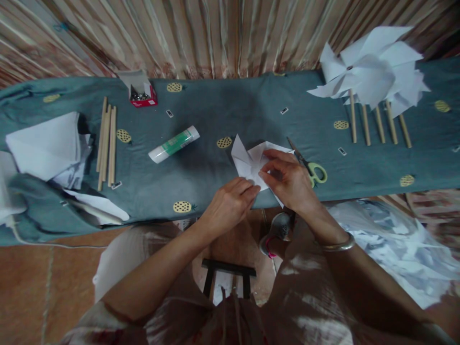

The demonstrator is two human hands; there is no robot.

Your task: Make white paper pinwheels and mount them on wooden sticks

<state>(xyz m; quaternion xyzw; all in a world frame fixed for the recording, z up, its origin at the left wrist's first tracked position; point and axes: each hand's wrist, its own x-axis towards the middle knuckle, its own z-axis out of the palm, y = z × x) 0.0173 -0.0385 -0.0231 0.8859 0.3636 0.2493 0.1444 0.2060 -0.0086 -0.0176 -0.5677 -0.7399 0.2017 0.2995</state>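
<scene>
A white folded paper point(247, 163) with several pointed flaps lies at the near edge of the green cloth. My left hand point(233, 199) is closed on its lower left part, fingertips pinched together. My right hand point(283, 175) bends over the paper's right side, thumb and index finger pressed near its centre. Just right of that hand, green-handled scissors point(316, 172) lie partly hidden by it. A glue stick point(174, 144) rests to the left of the paper.
Finished white pinwheels point(373, 67) on wooden sticks lie at the back right. Farther left are loose wooden sticks point(107, 143), a red box of pins point(143, 98) and stacked white paper point(46, 143). A bag of paper scraps point(395, 244) stands below the table's right side.
</scene>
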